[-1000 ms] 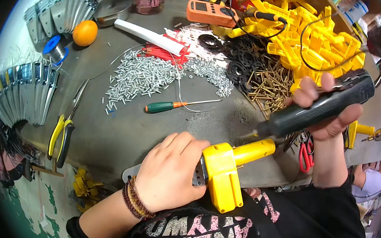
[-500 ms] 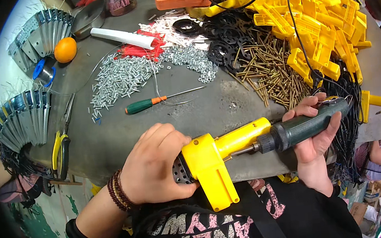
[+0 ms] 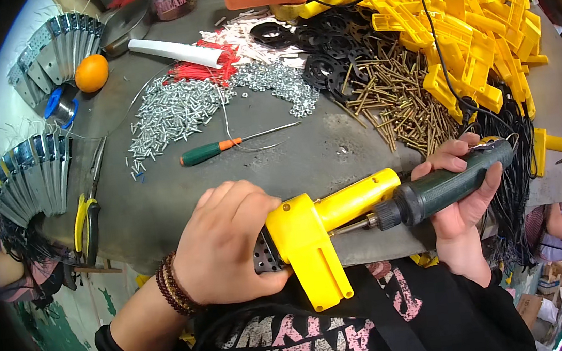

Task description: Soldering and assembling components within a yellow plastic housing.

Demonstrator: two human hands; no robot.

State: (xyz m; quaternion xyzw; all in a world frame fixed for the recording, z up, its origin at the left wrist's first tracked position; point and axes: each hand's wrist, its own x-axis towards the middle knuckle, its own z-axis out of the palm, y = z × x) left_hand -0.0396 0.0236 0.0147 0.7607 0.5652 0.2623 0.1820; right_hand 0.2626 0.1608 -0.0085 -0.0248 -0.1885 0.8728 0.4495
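Observation:
My left hand is closed around the left end of a yellow plastic tool housing, whose perforated metal part shows below my fingers. The housing's cylindrical handle points right, over the table's near edge. In my right hand lies a dark green electric screwdriver, gripped between thumb and fingers. Its bit runs left beneath the handle and meets the housing's side; the screw at that spot is hard to make out.
Silver screws, nuts, long brass-coloured screws and black plates lie in heaps beyond my hands. A green-handled screwdriver is nearer. Yellow housings pile up right; pliers lie left, and a black cable hangs over the pile.
The electric screwdriver's bit has come closer to the housing, with less of it showing. My left hand keeps its hold on the housing, and the view has shifted slightly.

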